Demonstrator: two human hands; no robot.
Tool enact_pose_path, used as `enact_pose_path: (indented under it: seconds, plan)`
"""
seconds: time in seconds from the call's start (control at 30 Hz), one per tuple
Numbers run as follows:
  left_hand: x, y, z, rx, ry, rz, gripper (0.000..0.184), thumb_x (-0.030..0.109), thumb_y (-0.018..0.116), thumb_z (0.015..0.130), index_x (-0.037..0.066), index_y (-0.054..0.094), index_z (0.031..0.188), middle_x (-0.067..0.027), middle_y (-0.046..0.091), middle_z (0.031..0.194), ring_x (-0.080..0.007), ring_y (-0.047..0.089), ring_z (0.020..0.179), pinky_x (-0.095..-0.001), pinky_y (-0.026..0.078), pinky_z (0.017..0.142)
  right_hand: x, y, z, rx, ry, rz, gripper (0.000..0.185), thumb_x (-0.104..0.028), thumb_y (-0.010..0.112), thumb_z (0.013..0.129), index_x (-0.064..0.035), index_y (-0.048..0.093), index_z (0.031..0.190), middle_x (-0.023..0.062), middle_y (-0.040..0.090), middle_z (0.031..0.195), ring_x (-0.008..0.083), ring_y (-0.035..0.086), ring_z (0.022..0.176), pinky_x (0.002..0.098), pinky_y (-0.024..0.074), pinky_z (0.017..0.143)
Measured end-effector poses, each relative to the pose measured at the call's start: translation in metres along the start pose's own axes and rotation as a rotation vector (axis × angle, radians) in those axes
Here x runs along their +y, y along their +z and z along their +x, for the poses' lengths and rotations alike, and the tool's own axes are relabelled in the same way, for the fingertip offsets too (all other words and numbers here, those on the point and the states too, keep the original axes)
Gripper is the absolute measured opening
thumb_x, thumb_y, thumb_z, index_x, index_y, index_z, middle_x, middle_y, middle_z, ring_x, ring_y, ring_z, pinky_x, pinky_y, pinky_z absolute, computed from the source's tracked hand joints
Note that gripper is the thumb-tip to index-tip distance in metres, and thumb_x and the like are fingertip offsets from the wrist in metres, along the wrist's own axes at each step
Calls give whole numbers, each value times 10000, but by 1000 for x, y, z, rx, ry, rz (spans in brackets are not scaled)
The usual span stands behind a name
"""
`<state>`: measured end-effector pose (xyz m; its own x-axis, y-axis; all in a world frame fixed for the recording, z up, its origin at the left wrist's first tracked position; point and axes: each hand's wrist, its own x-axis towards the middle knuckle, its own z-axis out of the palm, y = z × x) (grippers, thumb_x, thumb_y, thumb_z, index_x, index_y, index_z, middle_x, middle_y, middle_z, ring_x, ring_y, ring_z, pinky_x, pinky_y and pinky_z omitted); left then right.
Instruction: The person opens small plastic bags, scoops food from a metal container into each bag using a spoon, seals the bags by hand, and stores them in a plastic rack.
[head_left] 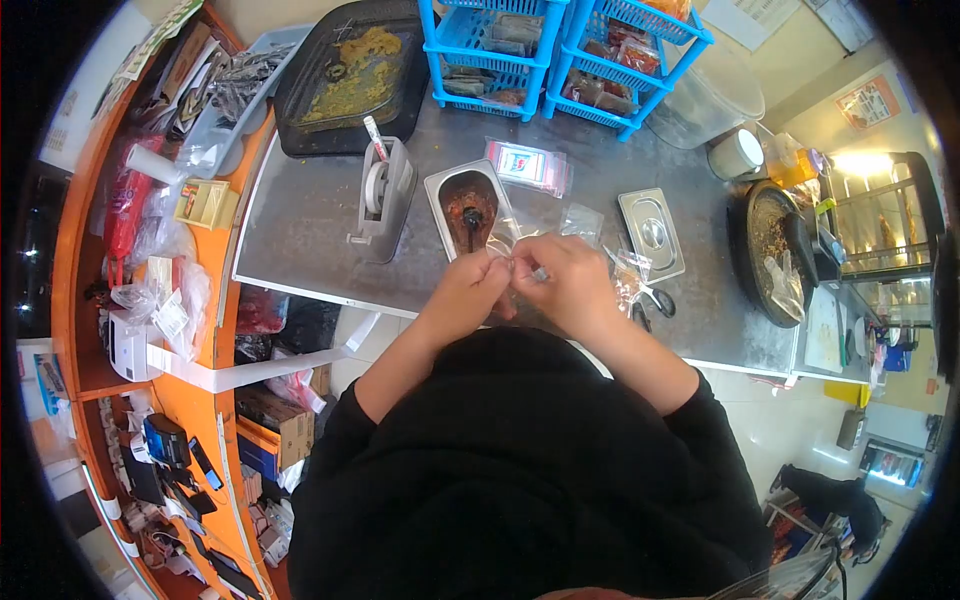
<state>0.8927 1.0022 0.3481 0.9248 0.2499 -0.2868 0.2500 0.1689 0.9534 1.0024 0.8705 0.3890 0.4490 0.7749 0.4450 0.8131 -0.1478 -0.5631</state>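
Note:
My left hand [468,292] and my right hand [568,284] meet in front of my body at the table's near side. Both have their fingers pinched on what looks like a small clear plastic bag [503,238], mostly hidden by the fingers. Just beyond my left hand stands a metal food pan [437,198] of reddish-brown sauce, with a dark spoon [473,222] in it. Behind the hands lies a stack of printed plastic bags [528,167]. Loose clear bags [583,222] spread beside my right hand, near a pair of scissors [655,303].
A tape dispenser [385,205] stands left of the pan, and a metal lid [652,233] lies to the right. At the back are a dark tray [300,125] with yellow residue and blue tiered racks [490,62]. A round black pan [752,240] sits at the right end.

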Motion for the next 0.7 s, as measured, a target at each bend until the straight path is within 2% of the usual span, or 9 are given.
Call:
enact_pose_path:
  seconds: [0.1, 0.2, 0.27, 0.3, 0.37, 0.47, 0.57, 0.67, 0.7]
  plan:
    - [-8, -1, 4, 57, -54, 27, 298, 248, 441, 941, 2, 599, 880, -79, 607, 670, -151, 606, 535, -295, 473, 527, 8, 6, 6, 154, -72, -104, 110, -102, 683, 747, -81, 616, 831, 107, 613, 733, 294, 612, 684, 408, 478, 644]
    - [3, -3, 2, 104, -106, 53, 304, 247, 447, 925, 9, 596, 810, -86, 609, 650, -166, 604, 530, -314, 476, 533, 9, 6, 7, 97, -124, -126, 142, -91, 708, 720, -91, 640, 846, 69, 630, 769, 274, 628, 706, 389, 503, 642]
    - [17, -10, -1, 118, -167, 118, 314, 251, 453, 921, 10, 595, 777, -85, 604, 640, -190, 616, 564, -338, 480, 563, 5, 2, 8, -34, -212, -224, 127, -103, 700, 727, -88, 635, 836, 64, 594, 773, 268, 617, 696, 387, 498, 630]
    - [19, -13, -1, 150, -101, 283, 317, 252, 458, 920, 7, 601, 778, -87, 596, 631, -209, 621, 588, -361, 481, 585, 2, -1, 8, -102, -257, -273, 120, -109, 696, 731, -87, 633, 831, 62, 576, 775, 265, 611, 691, 386, 496, 624]
    - [22, -19, -2, 220, 34, 610, 324, 254, 468, 918, 0, 614, 781, -89, 579, 613, -248, 631, 637, -405, 483, 630, -5, -2, 6, -219, -205, -254, 119, -121, 694, 736, -98, 636, 837, 63, 535, 771, 265, 605, 689, 383, 490, 613]
    - [30, -30, -2, 269, 27, 710, 285, 257, 493, 923, 12, 635, 891, -111, 609, 729, -286, 634, 765, -432, 463, 703, -14, -14, 18, -265, -252, -99, 107, -129, 688, 752, -116, 644, 848, 68, 536, 790, 276, 612, 712, 383, 490, 612]
    - [34, -43, -13, 99, 245, 499, 394, 340, 457, 976, 11, 567, 1164, -105, 616, 1132, -181, 578, 1048, -327, 454, 824, -13, -20, 22, -374, -219, 78, 97, -172, 649, 816, -111, 645, 890, 86, 586, 846, 305, 631, 730, 408, 506, 619]
    - [34, -51, -26, -325, 247, 84, 518, 349, 460, 996, 0, 410, 1375, -123, 428, 1398, -184, 416, 1267, -342, 354, 1019, -11, -17, 25, -524, -149, 178, 129, -195, 620, 863, -118, 650, 963, 91, 628, 933, 324, 647, 757, 430, 512, 619]
    - [33, -50, -28, -387, 234, 42, 549, 363, 457, 997, -4, 381, 1398, -125, 415, 1406, -193, 405, 1281, -345, 327, 1046, -10, -16, 26, -571, -129, 200, 142, -195, 615, 872, -125, 653, 990, 90, 639, 966, 327, 651, 769, 435, 511, 618]
